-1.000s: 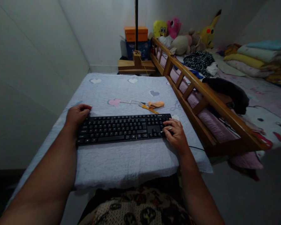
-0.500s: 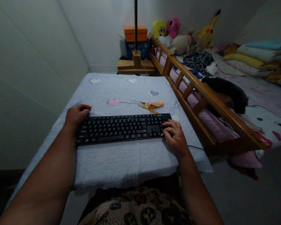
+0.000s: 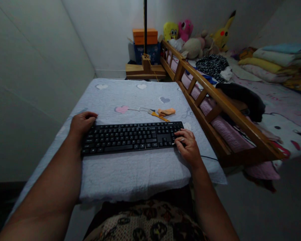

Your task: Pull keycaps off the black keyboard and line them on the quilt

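Pinched between the right hand's [image 3: 188, 145] thumb and fingers is a thin white stick [image 3: 182, 140], its tip at the number pad, though whether it touches the keys cannot be told. The black keyboard [image 3: 126, 136] lies flat on the cloth-covered table [image 3: 120, 177], directly before the person. At its nine o'clock end rests the left hand [image 3: 82, 124]; its fingers are partly hidden, so whether it grips the edge is unclear. Between one and two o'clock, just beyond the keys, lie a yellow brush [image 3: 160, 116] and an orange-handled tool [image 3: 167, 111]. Judging by the pose, the step in hand is fine work among the number keys; the next move calls for a light pinch and a steadied keyboard.
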The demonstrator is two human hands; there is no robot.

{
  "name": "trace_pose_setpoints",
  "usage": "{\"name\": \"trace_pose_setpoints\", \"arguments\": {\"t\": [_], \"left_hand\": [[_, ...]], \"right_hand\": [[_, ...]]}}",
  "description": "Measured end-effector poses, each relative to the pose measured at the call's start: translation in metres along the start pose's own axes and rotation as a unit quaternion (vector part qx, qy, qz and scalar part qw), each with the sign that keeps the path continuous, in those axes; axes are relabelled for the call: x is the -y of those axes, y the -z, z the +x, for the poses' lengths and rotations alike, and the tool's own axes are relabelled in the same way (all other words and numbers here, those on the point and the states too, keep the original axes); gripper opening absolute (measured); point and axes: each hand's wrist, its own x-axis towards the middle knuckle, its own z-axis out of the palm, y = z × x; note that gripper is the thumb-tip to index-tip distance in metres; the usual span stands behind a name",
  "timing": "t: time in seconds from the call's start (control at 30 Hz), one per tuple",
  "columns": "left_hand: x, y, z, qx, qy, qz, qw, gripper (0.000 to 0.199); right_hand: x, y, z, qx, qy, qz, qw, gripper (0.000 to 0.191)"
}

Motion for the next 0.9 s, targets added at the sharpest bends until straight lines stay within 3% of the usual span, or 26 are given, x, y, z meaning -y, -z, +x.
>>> {"name": "trace_pose_setpoints", "arguments": {"t": [0.9], "left_hand": [[0.0036, -0.0023, 0.0020, -0.001, -0.002, -0.014, 1.000, 0.043]], "right_hand": [[-0.0012, 0.0045, -0.0076, -0.047, -0.014, -0.018, 0.999, 0.015]]}}
